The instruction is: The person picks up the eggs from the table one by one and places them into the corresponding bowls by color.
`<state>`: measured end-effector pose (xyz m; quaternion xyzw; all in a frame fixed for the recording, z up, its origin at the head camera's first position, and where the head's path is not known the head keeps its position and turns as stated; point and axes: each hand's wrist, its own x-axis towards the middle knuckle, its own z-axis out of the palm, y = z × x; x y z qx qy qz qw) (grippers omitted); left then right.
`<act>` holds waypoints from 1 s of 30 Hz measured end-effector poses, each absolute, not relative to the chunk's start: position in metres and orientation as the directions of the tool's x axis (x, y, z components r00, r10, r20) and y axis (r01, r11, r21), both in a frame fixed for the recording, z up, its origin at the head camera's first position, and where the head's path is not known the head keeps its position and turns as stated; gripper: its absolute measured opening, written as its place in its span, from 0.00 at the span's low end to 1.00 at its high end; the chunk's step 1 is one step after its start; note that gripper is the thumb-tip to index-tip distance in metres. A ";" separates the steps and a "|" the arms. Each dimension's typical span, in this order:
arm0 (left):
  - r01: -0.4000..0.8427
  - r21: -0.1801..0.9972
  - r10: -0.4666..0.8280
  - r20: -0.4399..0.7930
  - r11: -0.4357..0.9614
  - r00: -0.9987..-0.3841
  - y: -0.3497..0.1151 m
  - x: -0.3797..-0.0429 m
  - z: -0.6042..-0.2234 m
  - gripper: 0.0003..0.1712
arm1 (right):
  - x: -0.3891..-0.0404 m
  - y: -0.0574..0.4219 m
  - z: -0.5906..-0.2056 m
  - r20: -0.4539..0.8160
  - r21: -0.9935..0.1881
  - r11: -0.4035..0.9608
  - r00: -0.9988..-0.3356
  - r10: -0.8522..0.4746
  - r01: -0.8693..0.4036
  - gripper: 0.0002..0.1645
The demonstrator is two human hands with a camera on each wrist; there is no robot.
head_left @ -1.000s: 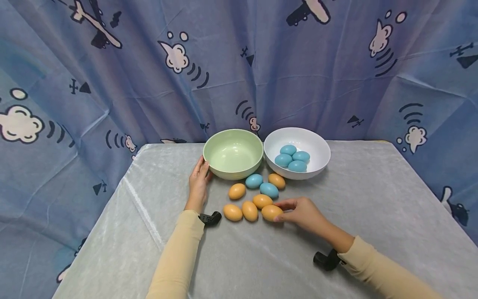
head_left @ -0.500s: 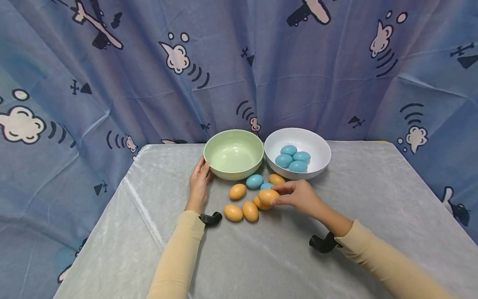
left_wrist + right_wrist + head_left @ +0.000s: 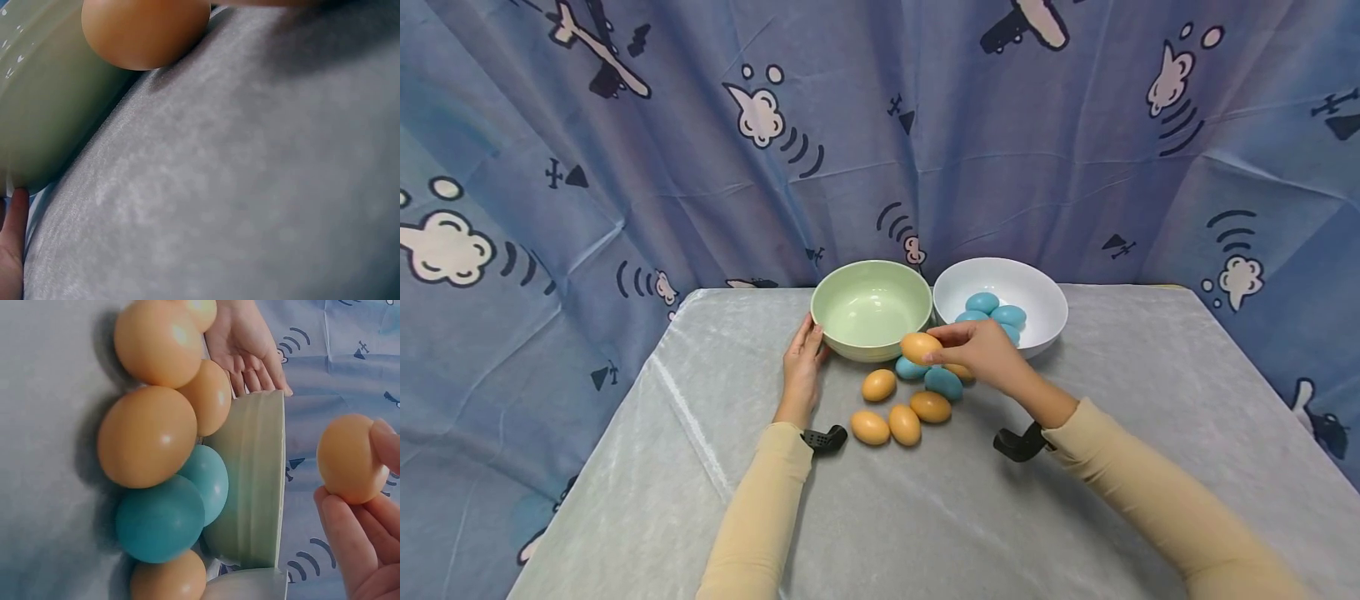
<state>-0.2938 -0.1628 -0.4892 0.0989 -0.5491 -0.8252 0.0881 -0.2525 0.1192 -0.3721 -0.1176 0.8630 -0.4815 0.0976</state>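
Note:
My right hand [image 3: 985, 354] pinches an orange egg [image 3: 921, 348] between thumb and fingertips, raised near the front rim of the light green bowl [image 3: 871, 304]. In the right wrist view this egg [image 3: 352, 459] shows well above the table, beside the bowl's rim. My left hand [image 3: 802, 367] rests against the left side of the green bowl, its fingers extended along the wall, as the right wrist view also shows. Under the right hand lie two blue eggs [image 3: 943, 383] and an orange egg [image 3: 961, 372], partly hidden by it.
To the right stands a white bowl [image 3: 1048, 312] with several blue eggs [image 3: 982, 302] inside, partly covered by the right hand. Several orange eggs [image 3: 870, 427] lie on the grey cloth before the bowls. A patterned blue curtain [image 3: 850, 167] hangs behind the table.
My right hand has lifted the orange egg from the front of the group and carried it forward and slightly left, toward the green bowl. The left hand has stayed at the bowl.

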 end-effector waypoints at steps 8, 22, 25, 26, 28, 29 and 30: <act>0.032 0.931 -0.261 -0.068 -0.363 -0.963 -0.163 -0.294 -0.489 0.33 | -0.270 0.105 -0.370 -0.085 -0.866 0.498 -0.962 -0.258 -0.057 0.31; 0.035 0.940 -0.253 -0.056 -0.340 -0.966 -0.163 -0.292 -0.490 0.33 | -0.296 0.077 -0.369 -0.038 -0.848 0.520 -0.967 -0.250 -0.101 0.30; 0.031 0.942 -0.254 -0.058 -0.333 -0.966 -0.163 -0.292 -0.490 0.34 | -0.300 0.070 -0.370 -0.045 -0.836 0.539 -0.966 -0.253 -0.102 0.29; 0.030 0.943 -0.253 -0.058 -0.331 -0.966 -0.164 -0.292 -0.490 0.34 | -0.301 0.068 -0.370 -0.048 -0.833 0.543 -0.966 -0.256 -0.103 0.29; 0.032 0.942 -0.253 -0.057 -0.335 -0.966 -0.163 -0.292 -0.490 0.34 | -0.304 0.063 -0.370 -0.049 -0.828 0.550 -0.964 -0.262 -0.108 0.29; 0.034 0.941 -0.254 -0.056 -0.337 -0.965 -0.163 -0.292 -0.490 0.34 | -0.305 0.060 -0.371 -0.048 -0.824 0.555 -0.963 -0.265 -0.111 0.28; 0.038 0.939 -0.254 -0.054 -0.342 -0.966 -0.163 -0.292 -0.490 0.34 | -0.307 0.058 -0.372 -0.045 -0.820 0.560 -0.962 -0.271 -0.119 0.28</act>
